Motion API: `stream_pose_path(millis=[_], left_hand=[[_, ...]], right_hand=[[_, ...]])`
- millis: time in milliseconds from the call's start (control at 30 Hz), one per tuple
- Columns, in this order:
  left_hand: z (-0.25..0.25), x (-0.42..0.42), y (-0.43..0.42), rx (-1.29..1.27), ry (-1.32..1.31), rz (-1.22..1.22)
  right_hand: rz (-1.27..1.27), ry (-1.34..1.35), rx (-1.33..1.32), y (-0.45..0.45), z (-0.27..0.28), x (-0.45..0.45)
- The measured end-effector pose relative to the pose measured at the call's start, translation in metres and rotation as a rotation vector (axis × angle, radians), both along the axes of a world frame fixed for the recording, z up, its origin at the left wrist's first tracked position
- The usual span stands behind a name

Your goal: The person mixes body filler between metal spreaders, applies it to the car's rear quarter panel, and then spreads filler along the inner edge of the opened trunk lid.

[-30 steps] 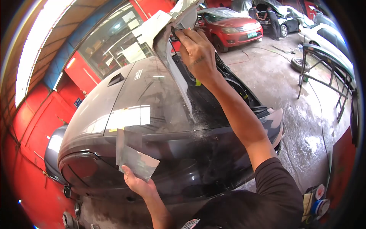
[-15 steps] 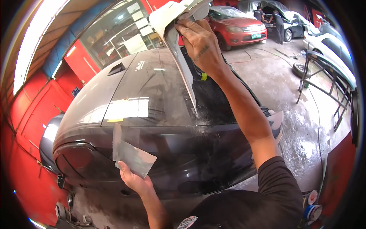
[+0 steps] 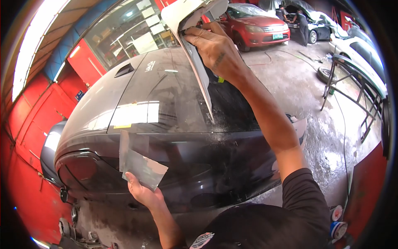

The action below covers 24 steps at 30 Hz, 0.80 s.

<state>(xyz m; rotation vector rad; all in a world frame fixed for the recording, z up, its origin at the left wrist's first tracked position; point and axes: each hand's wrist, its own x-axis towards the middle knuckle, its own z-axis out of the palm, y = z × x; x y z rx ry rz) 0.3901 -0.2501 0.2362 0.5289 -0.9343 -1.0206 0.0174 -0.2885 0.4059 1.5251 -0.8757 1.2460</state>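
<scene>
My left hand (image 3: 143,193) grips a flat grey plate (image 3: 143,168) by its lower corner, with the thumb on top. A pinkish smear covers the plate's right side, and a narrow grey strip (image 3: 124,149) stands up at its left edge. Higher up, my right hand (image 3: 213,45) is at the inner side of a pale, unpainted-looking spoiler (image 3: 200,76) on the dark car (image 3: 166,91). Its fingers are bent and pressed together against the spoiler. Whatever they hold, if anything, is hidden from view.
White dust (image 3: 219,135) lies on the car below the spoiler's tip. A red car (image 3: 257,29) is parked behind, near two people (image 3: 302,27) at a black car. At right stand a black metal rack (image 3: 352,79) and a loose wheel (image 3: 325,74). A hose (image 3: 345,141) crosses the floor.
My right hand has shifted slightly left and down along the spoiler's inner side. The whole view has moved a little. My left hand keeps its grip on the plate.
</scene>
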Motion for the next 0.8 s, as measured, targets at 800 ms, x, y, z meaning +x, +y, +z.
stream_pose_path(millis=[800], left_hand=[[-0.001, -0.022, 0.008, 0.000, 0.045, 0.030]], right_hand=[[0.100, 0.052, 0.157, 0.008, -0.030, -0.002]])
